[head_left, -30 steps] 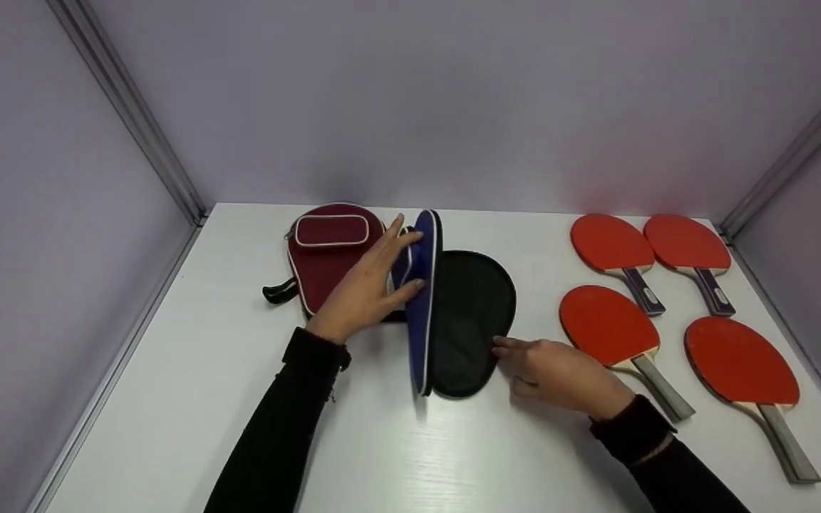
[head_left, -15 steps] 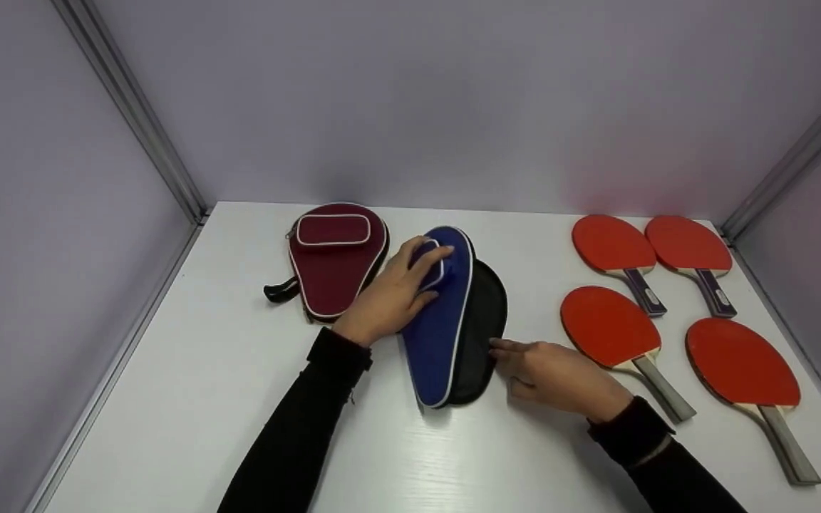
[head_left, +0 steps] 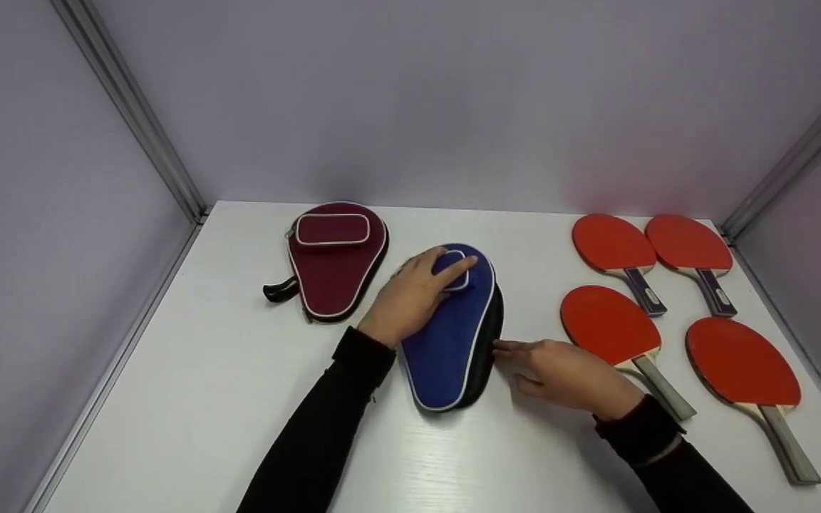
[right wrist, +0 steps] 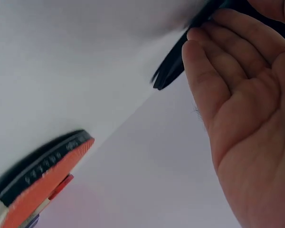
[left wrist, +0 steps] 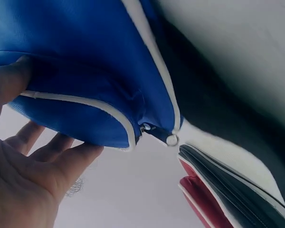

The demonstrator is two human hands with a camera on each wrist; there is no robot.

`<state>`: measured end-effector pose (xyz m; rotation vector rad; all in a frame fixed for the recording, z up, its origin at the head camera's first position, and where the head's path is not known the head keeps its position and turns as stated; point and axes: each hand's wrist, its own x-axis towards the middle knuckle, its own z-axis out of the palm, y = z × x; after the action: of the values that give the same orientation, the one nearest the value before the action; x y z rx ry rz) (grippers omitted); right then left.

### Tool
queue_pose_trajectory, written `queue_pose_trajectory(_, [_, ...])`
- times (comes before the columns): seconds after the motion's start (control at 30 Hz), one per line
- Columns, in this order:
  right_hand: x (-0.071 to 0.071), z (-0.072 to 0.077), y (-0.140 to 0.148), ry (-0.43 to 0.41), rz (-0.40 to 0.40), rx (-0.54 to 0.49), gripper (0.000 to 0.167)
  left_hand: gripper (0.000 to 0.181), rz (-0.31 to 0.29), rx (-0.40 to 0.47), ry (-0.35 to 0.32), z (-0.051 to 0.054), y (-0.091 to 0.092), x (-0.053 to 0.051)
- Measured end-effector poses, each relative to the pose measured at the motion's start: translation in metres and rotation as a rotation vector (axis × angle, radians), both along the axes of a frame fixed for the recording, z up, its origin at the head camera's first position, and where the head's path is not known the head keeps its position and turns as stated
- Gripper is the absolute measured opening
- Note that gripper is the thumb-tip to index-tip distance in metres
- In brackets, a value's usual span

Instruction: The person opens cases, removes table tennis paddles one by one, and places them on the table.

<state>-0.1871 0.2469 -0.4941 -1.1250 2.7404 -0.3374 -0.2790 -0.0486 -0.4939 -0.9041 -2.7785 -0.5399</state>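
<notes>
In the head view a blue table tennis paddle case (head_left: 439,356) with white piping lies at mid-table, its front over its black back half (head_left: 487,342), which sticks out along the right side. My left hand (head_left: 410,296) holds the case by its small front pocket. The left wrist view shows the thumb on one side of that pocket (left wrist: 76,114) and the fingers on the other. My right hand (head_left: 564,374) touches the black half's right edge with its fingertips. Its fingers look nearly straight in the right wrist view, against the dark edge (right wrist: 171,69).
A dark red paddle case (head_left: 332,274) with a black strap (head_left: 281,291) lies at the back left. Several red paddles lie on the right; one paddle (head_left: 610,324) is close to my right hand. Walls enclose the white table (head_left: 189,370) at the back and sides.
The blue front was standing on edge; my left hand has swung it down to the right over the black half. The right hand has stayed nearly still.
</notes>
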Motion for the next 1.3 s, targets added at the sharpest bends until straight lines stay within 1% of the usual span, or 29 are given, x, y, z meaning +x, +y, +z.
queue_pose_trajectory(0.1, [0.001, 0.008, 0.003, -0.003, -0.044, 0.008, 0.049, 0.059, -0.006, -0.035, 0.008, -0.002, 0.004, 0.001])
queue_pose_trajectory(0.2, [0.003, 0.016, 0.004, 0.002, -0.08, 0.01, 0.049, 0.061, -0.012, -0.072, -0.001, -0.004, 0.007, 0.0])
queue_pose_trajectory(0.27, [0.005, 0.019, 0.003, 0.012, -0.085, 0.01, 0.048, 0.063, -0.017, -0.095, -0.001, -0.005, 0.009, -0.001])
queue_pose_trajectory(0.4, [0.01, 0.022, -0.006, 0.069, -0.046, 0.004, 0.048, 0.063, -0.022, -0.119, -0.008, -0.007, 0.011, -0.002])
queue_pose_trajectory(0.57, [0.022, 0.016, -0.026, 0.159, 0.038, 0.024, 0.05, 0.061, -0.045, -0.148, -0.022, -0.009, 0.012, -0.002])
queue_pose_trajectory(0.7, [0.033, 0.01, -0.046, 0.157, 0.099, 0.068, 0.053, 0.062, -0.07, -0.21, -0.041, -0.012, 0.012, -0.006])
queue_pose_trajectory(0.73, [0.036, 0.009, -0.05, 0.15, 0.102, 0.08, 0.054, 0.063, -0.079, -0.223, -0.047, -0.014, 0.012, -0.008])
queue_pose_trajectory(0.77, [0.038, 0.008, -0.055, 0.142, 0.098, 0.091, 0.055, 0.065, -0.084, -0.246, -0.032, -0.024, 0.011, -0.014])
queue_pose_trajectory(0.8, [0.04, 0.007, -0.059, 0.132, 0.087, 0.103, 0.057, 0.066, -0.089, -0.258, -0.04, -0.026, 0.011, -0.016])
queue_pose_trajectory(0.87, [0.044, 0.005, -0.065, 0.12, 0.051, 0.13, 0.065, 0.067, -0.099, -0.24, -0.056, -0.039, 0.01, -0.024])
queue_pose_trajectory(0.93, [0.046, 0.004, -0.071, 0.113, 0.007, 0.145, 0.075, 0.068, -0.107, -0.235, -0.075, -0.04, 0.01, -0.025])
queue_pose_trajectory(0.97, [0.047, 0.003, -0.073, 0.112, -0.014, 0.149, 0.079, 0.068, -0.109, -0.234, -0.084, -0.039, 0.009, -0.025])
queue_pose_trajectory(1.0, [0.047, 0.002, -0.076, 0.123, -0.027, 0.148, 0.081, 0.067, -0.112, -0.228, -0.108, -0.03, 0.009, -0.02])
queue_pose_trajectory(1.03, [0.047, 0.001, -0.078, 0.14, -0.037, 0.146, 0.081, 0.067, -0.113, -0.218, -0.098, -0.032, 0.008, -0.02])
queue_pose_trajectory(1.1, [0.046, 0.0, -0.081, 0.175, -0.053, 0.135, 0.079, 0.067, -0.111, -0.248, -0.098, -0.02, 0.007, -0.012])
queue_pose_trajectory(1.2, [0.038, -0.002, -0.082, 0.215, -0.078, 0.121, 0.074, 0.067, -0.095, -0.259, -0.085, -0.015, 0.006, -0.008])
queue_pose_trajectory(1.23, [0.035, -0.003, -0.081, 0.215, -0.089, 0.118, 0.073, 0.067, -0.089, -0.259, -0.084, -0.013, 0.005, -0.006])
queue_pose_trajectory(1.27, [0.031, -0.003, -0.08, 0.212, -0.101, 0.115, 0.073, 0.068, -0.084, -0.268, -0.095, -0.008, 0.005, -0.004])
queue_pose_trajectory(1.3, [0.027, -0.003, -0.079, 0.209, -0.11, 0.109, 0.073, 0.068, -0.079, -0.269, -0.095, -0.007, 0.005, -0.003])
